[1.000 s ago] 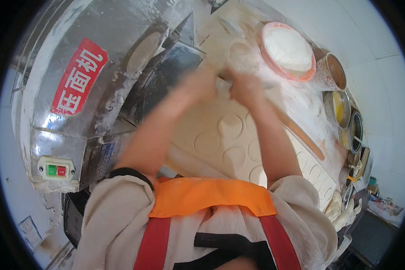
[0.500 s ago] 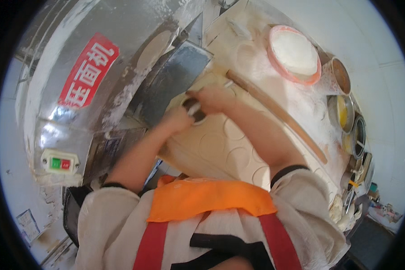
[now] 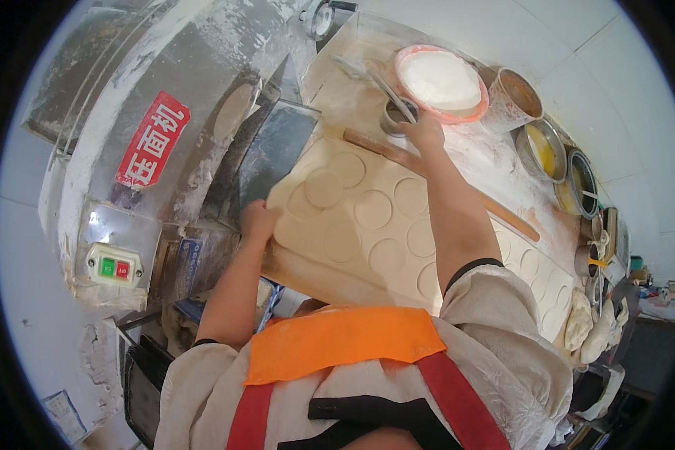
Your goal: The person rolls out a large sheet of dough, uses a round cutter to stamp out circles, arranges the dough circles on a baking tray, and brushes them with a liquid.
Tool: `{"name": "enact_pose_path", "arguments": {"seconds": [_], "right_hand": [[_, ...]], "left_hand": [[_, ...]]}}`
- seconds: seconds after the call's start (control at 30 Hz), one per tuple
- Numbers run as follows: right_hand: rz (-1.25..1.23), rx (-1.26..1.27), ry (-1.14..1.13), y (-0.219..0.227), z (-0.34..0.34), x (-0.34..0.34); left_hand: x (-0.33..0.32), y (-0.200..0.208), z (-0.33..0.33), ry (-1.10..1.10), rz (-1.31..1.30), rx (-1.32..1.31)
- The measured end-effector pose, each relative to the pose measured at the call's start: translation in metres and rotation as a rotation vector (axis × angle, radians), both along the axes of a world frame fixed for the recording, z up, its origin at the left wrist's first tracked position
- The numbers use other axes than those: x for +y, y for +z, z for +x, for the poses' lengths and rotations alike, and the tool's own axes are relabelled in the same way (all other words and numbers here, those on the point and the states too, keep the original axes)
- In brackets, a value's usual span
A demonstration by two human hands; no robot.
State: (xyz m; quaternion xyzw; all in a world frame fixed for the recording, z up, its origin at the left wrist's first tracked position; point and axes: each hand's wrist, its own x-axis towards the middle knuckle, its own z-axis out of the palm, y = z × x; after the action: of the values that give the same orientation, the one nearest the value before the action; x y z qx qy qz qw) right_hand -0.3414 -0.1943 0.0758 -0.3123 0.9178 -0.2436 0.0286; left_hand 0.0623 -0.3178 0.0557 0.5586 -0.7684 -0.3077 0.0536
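A broad pale dough sheet point(image 3: 324, 266) covers the board, with several round outlines cut in it. At its left edge, beside the metal chute, my left hand point(image 3: 258, 221) is closed, and the edge appears pinched in its fingers. My right hand point(image 3: 426, 132) reaches to the far side and closes on a round metal cutter point(image 3: 392, 118) with a bar-like handle, standing on the floury board. One dough disc point(image 3: 323, 187) lies on top of the sheet near its far left end. A wooden rolling pin point(image 3: 487, 201) lies slantwise under my right forearm, along the sheet's far side.
A pink-rimmed bowl of flour point(image 3: 441, 81) stands beyond the cutter. Along the right wall stand a tall container point(image 3: 516, 94) and a metal bowl with yellow contents point(image 3: 540, 152). At left, a large metal machine point(image 3: 127, 142) with its chute point(image 3: 277, 139) borders the board.
My right hand has moved the cutter away from the dough's left end to the far side, by the flour bowl. My left hand has left the cutter and dropped to the dough's edge.
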Motion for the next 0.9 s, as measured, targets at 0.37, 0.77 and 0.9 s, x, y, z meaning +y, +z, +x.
{"name": "enact_pose_path", "arguments": {"seconds": [0.37, 0.77, 0.9], "right_hand": [[-0.762, -1.353, -0.098, 0.016, 0.210, 0.158], [-1.106, -0.103, -0.618, 0.268, 0.078, 0.549], [-0.868, 0.005, -0.814, 0.223, 0.035, 0.670]], "left_hand": [[0.143, 0.105, -0.066, -0.948, 0.095, 0.529], [0.167, -0.028, -0.016, -1.236, -0.335, 0.336], [0.195, -0.026, -0.021, -1.125, -0.427, 0.302]]}}
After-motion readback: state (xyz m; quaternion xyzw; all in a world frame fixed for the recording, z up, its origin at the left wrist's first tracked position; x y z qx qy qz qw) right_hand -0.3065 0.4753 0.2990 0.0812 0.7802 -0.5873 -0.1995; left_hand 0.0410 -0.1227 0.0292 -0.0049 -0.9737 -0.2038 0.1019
